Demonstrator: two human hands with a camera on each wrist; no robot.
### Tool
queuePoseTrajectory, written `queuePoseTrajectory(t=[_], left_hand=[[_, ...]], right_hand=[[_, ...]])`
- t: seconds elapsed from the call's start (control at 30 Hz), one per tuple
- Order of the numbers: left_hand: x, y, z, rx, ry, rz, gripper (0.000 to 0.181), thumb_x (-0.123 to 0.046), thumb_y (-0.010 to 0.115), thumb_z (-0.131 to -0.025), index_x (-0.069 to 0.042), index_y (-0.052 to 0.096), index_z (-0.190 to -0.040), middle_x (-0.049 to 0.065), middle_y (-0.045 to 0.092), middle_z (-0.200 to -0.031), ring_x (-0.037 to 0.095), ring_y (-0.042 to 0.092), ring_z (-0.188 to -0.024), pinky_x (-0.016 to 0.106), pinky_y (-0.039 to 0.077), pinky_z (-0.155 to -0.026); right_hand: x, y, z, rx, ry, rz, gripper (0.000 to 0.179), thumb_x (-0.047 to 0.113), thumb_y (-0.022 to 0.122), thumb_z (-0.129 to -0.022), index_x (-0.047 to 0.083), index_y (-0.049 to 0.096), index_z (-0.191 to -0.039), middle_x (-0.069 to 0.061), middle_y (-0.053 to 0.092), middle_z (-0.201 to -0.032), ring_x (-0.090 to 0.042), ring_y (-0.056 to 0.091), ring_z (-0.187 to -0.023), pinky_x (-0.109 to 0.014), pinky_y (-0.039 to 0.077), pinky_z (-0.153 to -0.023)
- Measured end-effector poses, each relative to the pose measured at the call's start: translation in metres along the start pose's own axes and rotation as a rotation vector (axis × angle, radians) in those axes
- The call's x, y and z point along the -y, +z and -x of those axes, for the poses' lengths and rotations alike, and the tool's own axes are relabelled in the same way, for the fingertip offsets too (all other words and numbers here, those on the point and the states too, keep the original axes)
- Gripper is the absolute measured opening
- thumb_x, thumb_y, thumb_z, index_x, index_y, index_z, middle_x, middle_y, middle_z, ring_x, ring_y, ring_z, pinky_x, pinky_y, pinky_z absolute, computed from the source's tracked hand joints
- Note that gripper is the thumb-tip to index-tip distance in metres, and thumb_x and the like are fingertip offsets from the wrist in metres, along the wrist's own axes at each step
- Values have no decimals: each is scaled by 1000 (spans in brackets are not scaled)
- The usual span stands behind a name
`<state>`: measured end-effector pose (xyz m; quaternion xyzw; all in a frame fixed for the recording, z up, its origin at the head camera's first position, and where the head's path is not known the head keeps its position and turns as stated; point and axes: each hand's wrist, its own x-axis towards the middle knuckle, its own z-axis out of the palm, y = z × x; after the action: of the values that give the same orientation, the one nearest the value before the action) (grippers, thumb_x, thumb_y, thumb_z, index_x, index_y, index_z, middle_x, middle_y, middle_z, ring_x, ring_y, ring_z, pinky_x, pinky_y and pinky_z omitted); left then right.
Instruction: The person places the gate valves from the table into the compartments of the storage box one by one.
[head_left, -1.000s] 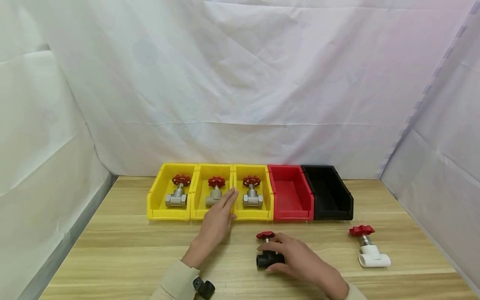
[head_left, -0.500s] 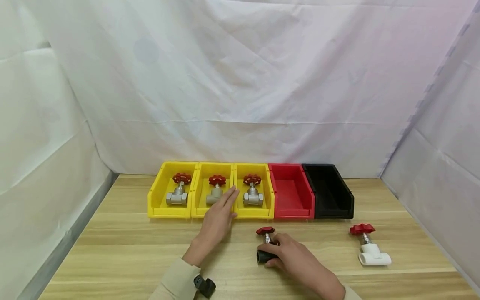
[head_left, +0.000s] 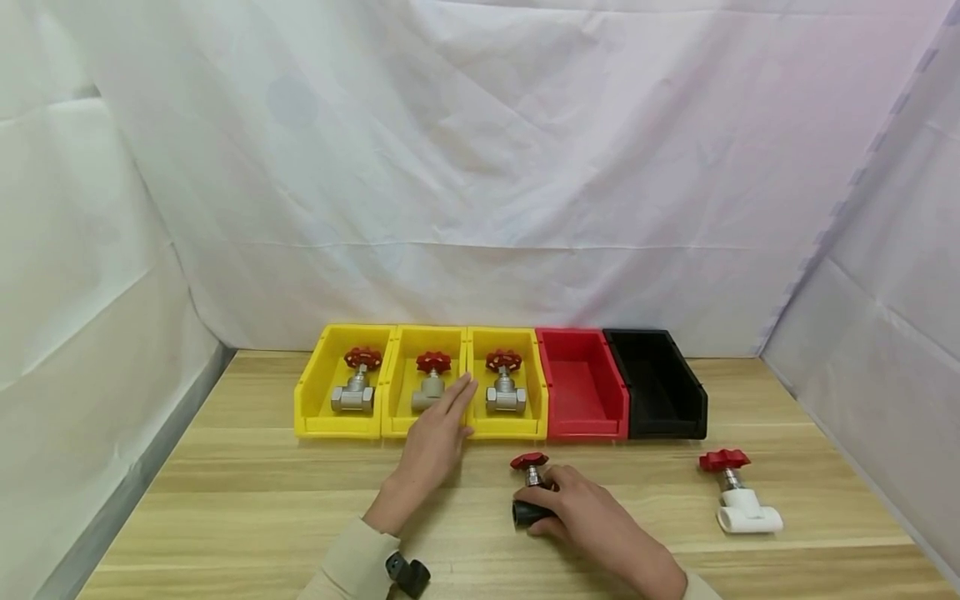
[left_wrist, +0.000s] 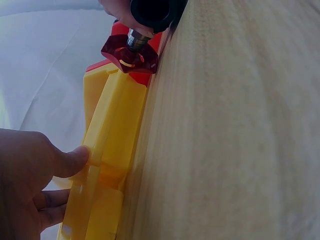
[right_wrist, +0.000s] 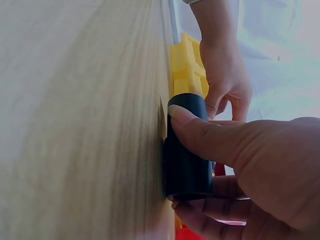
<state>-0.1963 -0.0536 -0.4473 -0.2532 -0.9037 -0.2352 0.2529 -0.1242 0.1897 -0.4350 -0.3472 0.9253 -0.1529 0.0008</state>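
My right hand (head_left: 592, 512) holds a black plastic valve (head_left: 528, 512) with a red handwheel, low over the table in front of the bins. In the right wrist view the thumb lies along its black tube (right_wrist: 187, 160), with fingers on the far side. My left hand (head_left: 433, 442) rests with fingers extended over the divider between the middle and right yellow bins (head_left: 506, 429); its thumb (left_wrist: 77, 159) touches the rim. A grey-beige valve (head_left: 431, 387), partly behind these fingers, lies in the middle yellow bin. Metal valves (head_left: 504, 393) with red handwheels lie in the outer two.
A red bin (head_left: 588, 425) and a black bin (head_left: 667, 429) continue the row to the right. On the wooden table (head_left: 247, 517), a white valve (head_left: 748, 512) with a red handwheel lies at the right. White sheeting (head_left: 480, 167) encloses the back and sides.
The black valve has shifted slightly away from me and tipped in my right hand, whose fingers now cover more of its body. The left hand has stayed in place.
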Motion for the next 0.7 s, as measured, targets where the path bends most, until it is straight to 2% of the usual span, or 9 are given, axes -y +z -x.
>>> queuePoseTrajectory(t=[0.17,0.47,0.7], left_hand=[[1,1,1,2,-2,7,68,-7,75,-82,-5,44,-142,10,42,-146,26,62,-90,30,54,-68],[-1,0,1,9,-8,23,67,-7,75,-82,-4,45,-141,11,42,-146,30,62,-98,33,55,-73],[1,-2,3,3,1,1,67,-8,76,-81,-4,45,-141,11,42,-145,29,63,-94,32,55,-70]], right_hand=[[-1,2,-1,-25,-26,12,34,32,73,-83,28,67,-116,2,54,-100,-8,50,-86,-26,50,-72],[-8,1,0,-37,-5,50,37,32,72,-84,27,64,-120,0,52,-103,-13,50,-90,-29,51,-72],[-7,-2,-2,-32,3,-2,37,30,72,-85,30,63,-121,2,50,-105,-12,49,-91,-27,51,-72]])
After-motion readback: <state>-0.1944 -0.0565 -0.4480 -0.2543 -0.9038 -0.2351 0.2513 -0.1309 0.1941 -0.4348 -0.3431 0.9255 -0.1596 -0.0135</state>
